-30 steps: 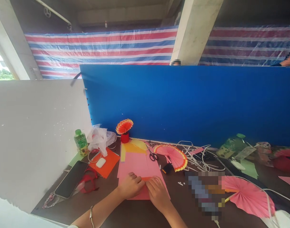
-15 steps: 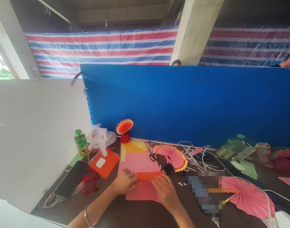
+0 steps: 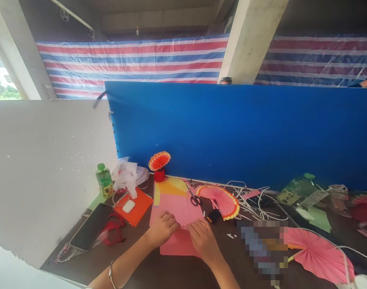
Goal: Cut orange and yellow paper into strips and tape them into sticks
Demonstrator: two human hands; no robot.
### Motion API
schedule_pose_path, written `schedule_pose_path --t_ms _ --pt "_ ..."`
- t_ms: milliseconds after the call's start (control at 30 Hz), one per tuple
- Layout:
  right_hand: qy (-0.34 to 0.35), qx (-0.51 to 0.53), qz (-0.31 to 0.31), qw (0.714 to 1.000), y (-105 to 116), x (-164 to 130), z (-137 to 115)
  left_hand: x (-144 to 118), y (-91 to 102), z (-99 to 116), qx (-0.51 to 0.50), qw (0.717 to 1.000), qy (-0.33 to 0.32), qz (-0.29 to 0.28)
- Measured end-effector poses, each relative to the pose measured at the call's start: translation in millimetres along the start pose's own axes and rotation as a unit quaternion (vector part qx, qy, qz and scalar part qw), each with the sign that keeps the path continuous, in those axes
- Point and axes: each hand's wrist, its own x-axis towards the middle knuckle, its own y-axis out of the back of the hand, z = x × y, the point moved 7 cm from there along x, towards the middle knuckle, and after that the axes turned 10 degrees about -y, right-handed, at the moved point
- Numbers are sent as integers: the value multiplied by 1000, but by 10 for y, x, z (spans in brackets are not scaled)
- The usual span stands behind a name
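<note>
Both hands, left hand and right hand, are pressing fingertips flat onto the pink paper lying just before the scissors; uneven pressure is likely to skew the crease.

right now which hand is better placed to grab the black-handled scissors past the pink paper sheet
Right, probably. The black-handled scissors lie beyond the pink paper sheet on the right hand side; the left hand would have to cross over. Both press the sheet.
</note>
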Motion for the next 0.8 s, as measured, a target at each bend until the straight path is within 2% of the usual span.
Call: schedule_pose_path --t_ms 133,367,800 --pt "25 -4 -45 999 -62 -6 -58 -7 -36 40 14 1000 -2 -23" --pt "62 -8 -79 995 -51 6 -159 18 18 110 -28 998 -45 -36" --pt "61 -20 -84 994 151 -93 47 -129 130 -159 -37 998 -27 -48"
